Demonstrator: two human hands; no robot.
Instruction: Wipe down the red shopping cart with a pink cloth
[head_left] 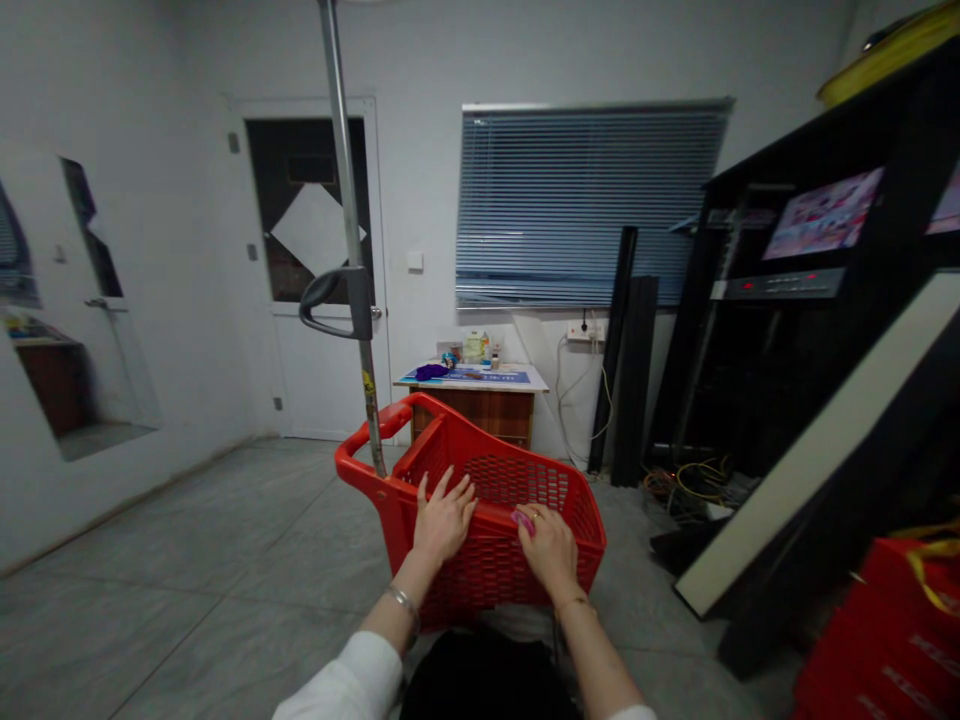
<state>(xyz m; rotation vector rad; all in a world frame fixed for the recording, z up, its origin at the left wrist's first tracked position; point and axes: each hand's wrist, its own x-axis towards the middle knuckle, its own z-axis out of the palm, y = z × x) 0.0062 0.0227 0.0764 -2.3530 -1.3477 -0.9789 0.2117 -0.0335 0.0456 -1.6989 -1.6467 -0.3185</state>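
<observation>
A red plastic shopping cart (517,468) with slotted basket walls stands right in front of me. My left hand (444,516) lies on the near rim of its basket, fingers spread and stretched out, holding nothing. Farther right along the same rim, my right hand (550,545) has its fingers curled around a small pink cloth-like thing (523,521), pressed against the rim. Most of that pink thing is hidden by the fingers. A metal pole (349,190) with a grey loop handle (337,303) rises from the cart's handle end.
Behind the cart, a small wooden table (471,410) bears a purple cloth (432,372) and several bottles. To the right are a black rack (795,380) with screens, leaning boards (825,440), loose cables (697,482) and red bags (877,630). A white door (322,375) and a mirror (82,330) are left.
</observation>
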